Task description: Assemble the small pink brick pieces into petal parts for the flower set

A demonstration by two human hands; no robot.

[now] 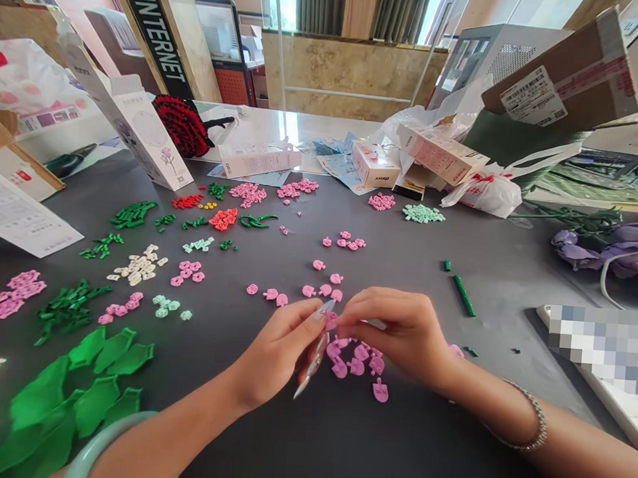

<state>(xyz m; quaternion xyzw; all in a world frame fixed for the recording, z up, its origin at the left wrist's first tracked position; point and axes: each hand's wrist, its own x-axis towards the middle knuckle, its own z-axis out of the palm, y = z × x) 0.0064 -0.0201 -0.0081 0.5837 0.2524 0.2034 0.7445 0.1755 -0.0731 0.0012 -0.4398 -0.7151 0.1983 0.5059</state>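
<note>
Between the fingertips of both hands is a small pink plastic building piece (331, 321). My left hand (287, 346) pinches it from the left, long nails pointing up and down. My right hand (394, 326) closes its fingers on the piece from the right, partly covering it. Under and just below the hands lies a loose heap of pink rounded pieces (358, 367), with one single pink piece (380, 390) nearer to me. Beyond the fingers, several pink pieces (325, 290) are scattered over the dark table (293, 448).
Sorted piles cover the left side: green leaf pieces (46, 395), dark green stems (71, 309), cream pieces (141, 264) and red ones (223, 219). Mint pieces (423, 213) and a green rod (463, 296) lie right. White boxes (376, 164) stand behind; purple flowers (596, 251) and a keyboard (615, 383) sit far right.
</note>
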